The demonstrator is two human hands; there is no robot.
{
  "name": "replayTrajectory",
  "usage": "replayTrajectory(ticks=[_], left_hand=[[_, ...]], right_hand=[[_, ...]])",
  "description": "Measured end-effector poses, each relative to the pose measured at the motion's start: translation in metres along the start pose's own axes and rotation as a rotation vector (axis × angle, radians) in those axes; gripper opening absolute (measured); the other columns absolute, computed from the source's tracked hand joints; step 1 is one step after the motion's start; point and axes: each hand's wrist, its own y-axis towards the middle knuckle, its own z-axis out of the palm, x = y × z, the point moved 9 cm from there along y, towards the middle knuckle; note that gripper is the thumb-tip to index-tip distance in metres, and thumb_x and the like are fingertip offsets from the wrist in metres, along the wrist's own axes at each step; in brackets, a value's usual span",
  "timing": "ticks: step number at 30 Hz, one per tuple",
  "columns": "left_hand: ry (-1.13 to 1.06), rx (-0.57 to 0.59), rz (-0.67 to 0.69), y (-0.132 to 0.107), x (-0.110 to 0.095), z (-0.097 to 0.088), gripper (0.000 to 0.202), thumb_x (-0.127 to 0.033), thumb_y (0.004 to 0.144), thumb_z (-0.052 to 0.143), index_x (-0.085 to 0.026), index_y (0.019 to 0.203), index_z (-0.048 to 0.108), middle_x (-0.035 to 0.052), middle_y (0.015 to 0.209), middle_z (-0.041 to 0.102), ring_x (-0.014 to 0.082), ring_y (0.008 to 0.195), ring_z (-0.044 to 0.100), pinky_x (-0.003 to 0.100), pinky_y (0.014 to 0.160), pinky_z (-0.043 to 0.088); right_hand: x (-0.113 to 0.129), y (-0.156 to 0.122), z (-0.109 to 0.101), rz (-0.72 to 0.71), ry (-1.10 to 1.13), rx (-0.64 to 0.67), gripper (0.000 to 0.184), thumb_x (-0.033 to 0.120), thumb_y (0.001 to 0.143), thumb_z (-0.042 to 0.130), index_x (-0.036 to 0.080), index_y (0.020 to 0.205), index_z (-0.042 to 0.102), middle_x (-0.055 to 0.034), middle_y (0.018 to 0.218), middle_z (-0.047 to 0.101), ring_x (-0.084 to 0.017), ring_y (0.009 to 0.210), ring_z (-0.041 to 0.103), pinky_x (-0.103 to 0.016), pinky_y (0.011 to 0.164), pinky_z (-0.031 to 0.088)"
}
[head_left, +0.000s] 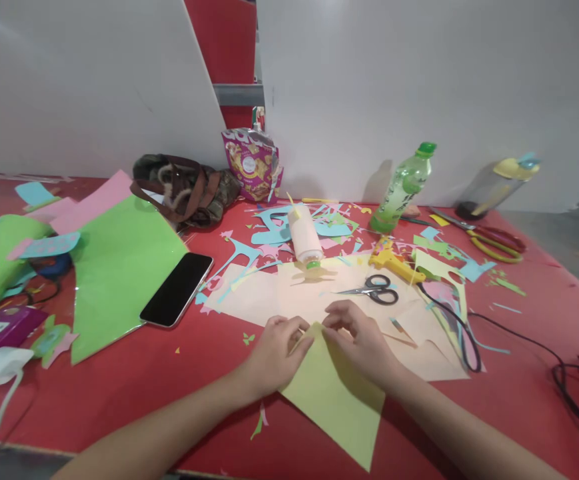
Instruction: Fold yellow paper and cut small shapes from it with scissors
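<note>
A yellow-green paper sheet [336, 400] lies on the red table [169, 373] in front of me, one corner pointing away. My left hand [274, 353] pinches the sheet's far corner from the left. My right hand [356, 340] presses on the same corner from the right, fingers curled over the paper. The two hands nearly touch at the tip. Cream paper sheets [279, 293] lie just beyond the hands. Small black-handled scissors [376, 290] rest on them, shut.
A black phone [176, 290] lies on a green sheet [119, 267] at left. A white glue bottle [305, 237], a yellow glue gun [394, 261], a green drink bottle [402, 190], red-handled scissors [489, 237], a snack bag [252, 163], a brown bag [184, 187] and black cables [564, 373] surround the work spot.
</note>
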Motion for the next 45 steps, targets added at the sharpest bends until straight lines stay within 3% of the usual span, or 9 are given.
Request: replayTrajectory(ticks=[5,9,15,24,29,36,45], left_hand=[[0.053,0.062,0.05,0.015,-0.004,-0.001,0.026,-0.026,0.084,0.029,-0.017,0.071,0.049,-0.0008,0.063,0.056,0.0129,0.06,0.052,0.034,0.08,0.036],[0.192,0.016,0.157,0.021,-0.008,-0.004,0.028,-0.019,0.085,0.024,-0.016,0.07,0.047,-0.0015,0.062,0.055,0.0105,0.056,0.049,0.038,0.088,0.029],[0.379,-0.089,0.335,0.007,-0.015,0.0,0.028,-0.014,0.082,0.026,-0.015,0.065,0.047,0.0,0.055,0.051,0.012,0.054,0.047,0.04,0.084,0.03],[0.522,-0.221,0.605,-0.013,-0.021,0.004,0.02,-0.008,0.078,0.033,-0.013,0.073,0.052,0.0002,0.053,0.049,0.0128,0.054,0.045,0.041,0.083,0.029],[0.517,-0.203,0.61,-0.013,-0.021,0.005,0.019,-0.008,0.078,0.034,-0.013,0.075,0.052,-0.0001,0.052,0.049,0.0124,0.053,0.043,0.041,0.083,0.029],[0.37,-0.147,0.622,-0.013,-0.029,0.003,0.024,-0.01,0.079,0.031,-0.014,0.062,0.048,-0.0013,0.052,0.048,0.0096,0.05,0.039,0.036,0.083,0.03],[0.21,-0.086,0.478,0.0,-0.011,-0.009,0.028,-0.013,0.081,0.028,-0.016,0.057,0.042,-0.0039,0.049,0.043,0.0086,0.049,0.039,0.034,0.083,0.032]], right_hand=[[0.023,0.017,0.005,-0.127,-0.178,0.134,0.024,0.011,0.071,0.046,0.021,0.092,0.042,0.0025,0.065,0.06,-0.013,0.064,0.058,-0.026,0.065,0.044],[0.034,0.024,0.003,-0.183,-0.214,0.071,0.029,0.01,0.07,0.045,0.021,0.096,0.04,0.002,0.067,0.058,-0.012,0.065,0.057,-0.026,0.066,0.044],[0.023,0.015,0.014,-0.141,-0.195,0.073,0.028,0.009,0.07,0.044,0.02,0.096,0.04,0.0016,0.067,0.057,-0.012,0.065,0.056,-0.025,0.064,0.044],[0.01,0.004,0.028,-0.043,-0.193,0.123,0.028,0.01,0.071,0.043,0.019,0.097,0.043,-0.0014,0.073,0.062,-0.014,0.068,0.058,-0.026,0.064,0.043],[0.007,0.003,0.029,-0.042,-0.174,0.13,0.026,0.011,0.072,0.041,0.02,0.097,0.043,0.0027,0.065,0.058,-0.012,0.06,0.055,-0.023,0.059,0.04],[0.001,0.002,0.035,0.012,-0.005,0.22,0.04,0.003,0.063,0.04,0.021,0.098,0.039,0.0094,0.053,0.042,-0.007,0.048,0.042,-0.017,0.048,0.033],[-0.005,0.008,0.029,0.089,0.184,0.28,0.048,-0.001,0.059,0.039,0.021,0.102,0.038,0.0109,0.05,0.034,-0.006,0.049,0.039,-0.017,0.051,0.032]])
